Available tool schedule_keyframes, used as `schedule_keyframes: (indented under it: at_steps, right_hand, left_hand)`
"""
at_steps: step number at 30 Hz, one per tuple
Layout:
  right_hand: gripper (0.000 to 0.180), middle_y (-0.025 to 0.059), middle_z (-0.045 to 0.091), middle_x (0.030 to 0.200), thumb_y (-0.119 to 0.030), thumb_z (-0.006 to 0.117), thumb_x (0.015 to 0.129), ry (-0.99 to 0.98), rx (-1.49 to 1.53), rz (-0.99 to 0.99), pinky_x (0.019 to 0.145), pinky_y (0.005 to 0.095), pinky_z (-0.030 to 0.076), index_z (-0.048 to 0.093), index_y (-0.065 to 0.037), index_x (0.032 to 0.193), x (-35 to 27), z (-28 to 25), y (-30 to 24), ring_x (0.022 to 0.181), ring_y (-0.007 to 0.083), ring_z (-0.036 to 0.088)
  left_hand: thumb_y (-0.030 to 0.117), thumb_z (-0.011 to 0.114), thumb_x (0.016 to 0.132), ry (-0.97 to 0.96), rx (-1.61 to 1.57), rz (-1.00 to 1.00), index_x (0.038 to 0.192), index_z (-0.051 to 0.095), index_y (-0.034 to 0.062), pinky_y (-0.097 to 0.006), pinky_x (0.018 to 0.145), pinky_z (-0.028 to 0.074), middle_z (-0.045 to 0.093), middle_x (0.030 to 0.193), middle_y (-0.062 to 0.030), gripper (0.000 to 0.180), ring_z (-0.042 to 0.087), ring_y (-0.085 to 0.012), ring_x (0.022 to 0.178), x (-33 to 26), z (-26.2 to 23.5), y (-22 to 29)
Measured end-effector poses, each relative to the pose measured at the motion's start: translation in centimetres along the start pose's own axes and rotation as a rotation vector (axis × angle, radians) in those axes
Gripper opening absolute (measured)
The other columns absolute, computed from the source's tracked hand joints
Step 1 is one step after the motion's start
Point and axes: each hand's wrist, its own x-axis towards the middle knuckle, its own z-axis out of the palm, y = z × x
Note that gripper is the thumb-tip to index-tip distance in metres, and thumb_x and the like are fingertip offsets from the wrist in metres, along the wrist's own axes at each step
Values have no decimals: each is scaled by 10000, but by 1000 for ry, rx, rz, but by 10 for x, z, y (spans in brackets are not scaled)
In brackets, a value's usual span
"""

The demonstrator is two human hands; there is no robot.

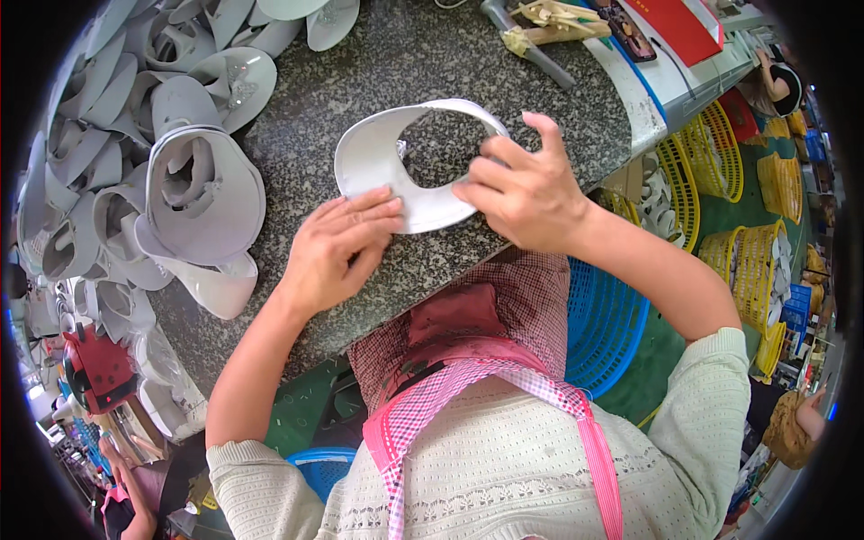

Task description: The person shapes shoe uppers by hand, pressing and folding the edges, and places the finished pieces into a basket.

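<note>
One white visor piece (387, 171) lies flat on the speckled stone bench (378, 54), centre frame. Left hand (337, 243) presses its 6 o'clock edge, fingers flat and open. Right hand (522, 189) pinches the strap end at 3 o'clock. Looks like mid-piece work: the big heap of grey-white visors (144, 135) at 9 to 11 o'clock can't be sorted into done or waiting. Tools (531, 36) at 1 o'clock. Workshop room: yellow baskets (720, 153) at 3 o'clock, blue basket (603, 324) by the knee.

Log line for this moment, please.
left hand: pressing white visor piece flat | right hand: gripping its band | surface: speckled stone bench | stack of visor pieces left
</note>
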Motion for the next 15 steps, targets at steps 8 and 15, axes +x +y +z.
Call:
schedule_keyframes:
  at_steps: [8, 15]
  right_hand:
    - [41, -63, 499, 710, -178, 575, 673, 25, -9, -28, 883, 505, 264, 563, -187, 635, 5, 7, 4, 855, 123, 499]
    - [28, -64, 522, 723, -185, 595, 686, 64, -38, -60, 887, 520, 240, 578, -195, 666, 3, 10, 11, 866, 127, 507]
  left_hand:
    - [14, 628, 648, 134, -89, -108, 965, 614, 102, -386, 890, 386, 572, 1093, -74, 329, 494, -245, 1109, 6, 3, 15]
    - [33, 627, 657, 115, 85, 38, 928, 625, 107, -416, 908, 361, 528, 1133, -73, 281, 451, -285, 1138, -1, -6, 12]
